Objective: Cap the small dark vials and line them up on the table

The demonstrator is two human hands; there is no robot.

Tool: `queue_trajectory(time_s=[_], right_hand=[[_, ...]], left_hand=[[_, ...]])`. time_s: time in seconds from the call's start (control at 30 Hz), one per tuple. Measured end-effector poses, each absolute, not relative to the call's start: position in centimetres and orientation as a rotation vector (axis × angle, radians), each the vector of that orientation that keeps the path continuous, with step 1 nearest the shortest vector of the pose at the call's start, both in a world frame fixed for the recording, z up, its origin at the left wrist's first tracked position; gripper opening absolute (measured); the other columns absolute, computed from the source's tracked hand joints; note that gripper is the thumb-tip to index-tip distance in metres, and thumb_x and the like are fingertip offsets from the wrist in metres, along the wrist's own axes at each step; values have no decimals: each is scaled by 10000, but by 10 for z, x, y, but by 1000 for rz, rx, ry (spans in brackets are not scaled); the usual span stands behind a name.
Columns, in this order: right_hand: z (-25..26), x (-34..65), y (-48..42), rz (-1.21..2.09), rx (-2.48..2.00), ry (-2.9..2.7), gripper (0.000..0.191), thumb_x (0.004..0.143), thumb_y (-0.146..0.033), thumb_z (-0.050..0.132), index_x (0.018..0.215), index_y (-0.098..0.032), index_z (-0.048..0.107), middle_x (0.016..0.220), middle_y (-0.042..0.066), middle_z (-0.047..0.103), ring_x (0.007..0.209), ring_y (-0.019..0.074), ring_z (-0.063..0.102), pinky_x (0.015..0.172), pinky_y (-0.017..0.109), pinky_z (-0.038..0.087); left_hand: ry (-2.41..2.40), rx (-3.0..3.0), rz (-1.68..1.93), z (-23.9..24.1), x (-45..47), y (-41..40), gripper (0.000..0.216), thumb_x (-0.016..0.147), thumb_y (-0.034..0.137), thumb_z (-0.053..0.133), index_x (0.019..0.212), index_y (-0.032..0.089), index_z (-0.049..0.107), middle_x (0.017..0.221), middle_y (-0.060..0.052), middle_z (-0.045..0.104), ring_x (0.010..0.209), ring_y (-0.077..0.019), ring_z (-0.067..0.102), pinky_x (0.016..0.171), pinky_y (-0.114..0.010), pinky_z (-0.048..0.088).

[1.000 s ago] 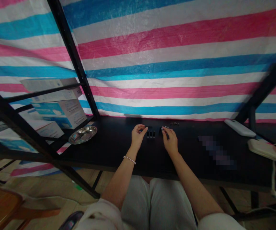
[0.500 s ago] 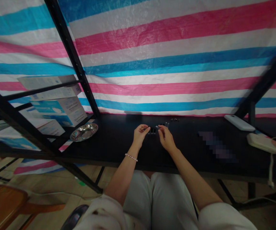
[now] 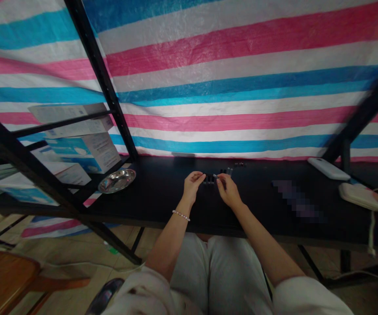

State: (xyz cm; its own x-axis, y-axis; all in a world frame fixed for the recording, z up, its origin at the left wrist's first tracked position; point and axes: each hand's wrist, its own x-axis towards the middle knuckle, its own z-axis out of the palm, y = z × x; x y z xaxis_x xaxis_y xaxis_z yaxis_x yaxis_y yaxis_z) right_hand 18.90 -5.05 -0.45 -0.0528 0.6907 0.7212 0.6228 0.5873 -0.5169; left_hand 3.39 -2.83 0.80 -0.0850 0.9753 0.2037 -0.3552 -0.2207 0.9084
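On the black table (image 3: 162, 197) my two hands work close together near the middle. My left hand (image 3: 192, 186), with a bead bracelet at the wrist, has its fingers curled in a pinch beside a small row of dark cylinders (image 3: 209, 179). My right hand (image 3: 228, 190) pinches a tiny pale-tipped piece just right of that row. A few more small dark pieces (image 3: 228, 170) lie behind, near the striped tarp. What the left fingers hold is too small to name.
A steel dish (image 3: 116, 180) sits at the table's left by a black shelf frame (image 3: 103, 83) with blue-white boxes (image 3: 84, 151). White devices (image 3: 328, 168) and a pouch (image 3: 361, 195) lie at right. A wooden chair (image 3: 1, 280) stands lower left.
My right hand has moved left from the far small pieces toward the row of cylinders, carrying a tiny piece. My left hand has hardly moved.
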Motion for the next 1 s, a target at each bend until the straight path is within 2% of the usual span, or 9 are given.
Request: queue_trajectory(time_s=[0.63,1.0], right_hand=[[7,192,-58,-124,-1074,-1770,143,802,-217,416,875,-185,535,778,62,557,739,186,533,713,338,457],[2,195,-53,-332,-1104,-1806,134,755,-162,436,856,-170,524,766,67,536,743,197,503,712,339,440]], left_hand=[[877,1190,1511,8,34,-32,208,584,257,729,736,147,640,741,-17,635,717,-116,580,752,-266,447],[820,1155,1448,7,35,-33,223,572,255,738,724,133,627,721,-14,632,686,-109,578,734,-266,440]])
